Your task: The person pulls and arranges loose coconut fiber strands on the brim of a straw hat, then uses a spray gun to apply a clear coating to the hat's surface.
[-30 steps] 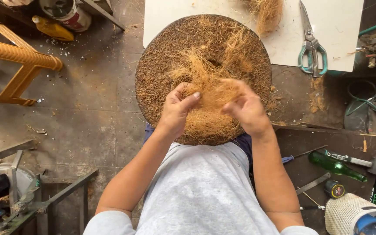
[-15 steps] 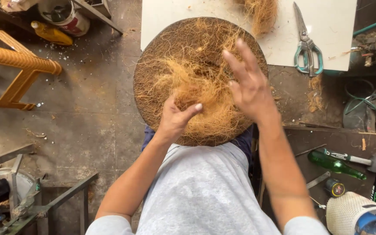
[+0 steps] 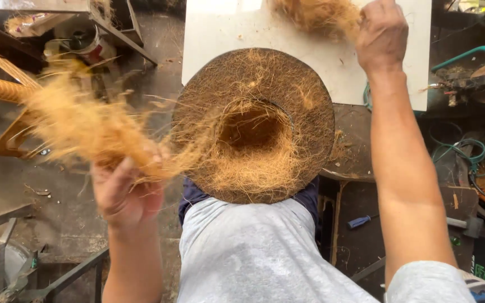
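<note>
1. Left hand (image 3: 126, 193), in the head view, is clenched around a tuft of loose fibre (image 3: 85, 132), drawn out to the left of the round fibre basket (image 3: 254, 123); the strands blur and trail back toward the basket rim.
2. Right hand (image 3: 383, 33) is stretched far forward and closed on a second fibre pile (image 3: 315, 17) lying on the white board (image 3: 225, 33) at the top of the view.
3. The basket sits on the person's lap, against the grey shirt (image 3: 259, 252), its edge just overlapping the board. It is a wide disc with a hollow in the middle, lined with paler fibre.
4. By my reading, the step in hand is padding the hollow: surplus is being pulled away while fresh fibre is fetched. Next, the fresh fibre would need pressing evenly into the hollow.
5. The fibre looks dry, wiry and golden; the basket rim is darker, denser and matted. A blue-handled screwdriver (image 3: 360, 221) lies on the dark table to the right.
</note>
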